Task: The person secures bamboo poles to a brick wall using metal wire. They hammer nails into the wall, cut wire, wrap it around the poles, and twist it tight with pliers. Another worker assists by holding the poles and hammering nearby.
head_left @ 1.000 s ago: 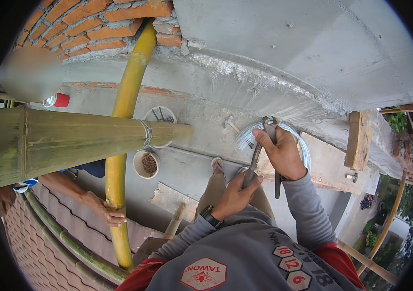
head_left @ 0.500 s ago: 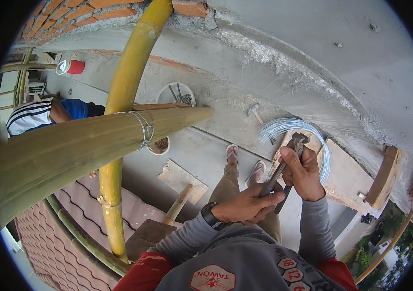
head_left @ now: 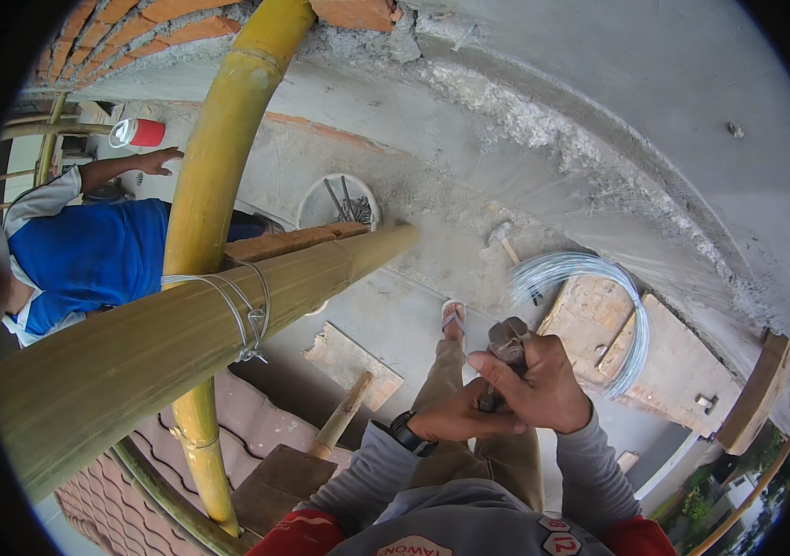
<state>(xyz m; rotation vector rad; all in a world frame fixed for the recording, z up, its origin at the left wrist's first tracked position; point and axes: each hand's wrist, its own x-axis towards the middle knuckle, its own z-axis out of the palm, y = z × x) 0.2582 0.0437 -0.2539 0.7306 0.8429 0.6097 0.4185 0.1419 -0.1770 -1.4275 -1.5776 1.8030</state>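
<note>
In front of my body, my right hand is closed round a pair of dark metal pincers, the rounded jaws poking out above the thumb. My left hand, with a black watch at its wrist, meets it from below, its fingers closed round the handle end. Most of the handles are hidden by my fingers. Beyond my hands a coil of silvery wire lies across a wooden board. A hammer rests on the floor by the coil.
A thick bamboo pole slants across the left, wire-tied to an upright yellow bamboo pole. A white bucket holding metal pieces stands beyond. A co-worker in blue is at left. A plastered wall curves along the far side.
My hands and the pincers have moved left and closer together, hiding the handles. The co-worker has risen into fuller view, one arm stretched out. My view has shifted slightly.
</note>
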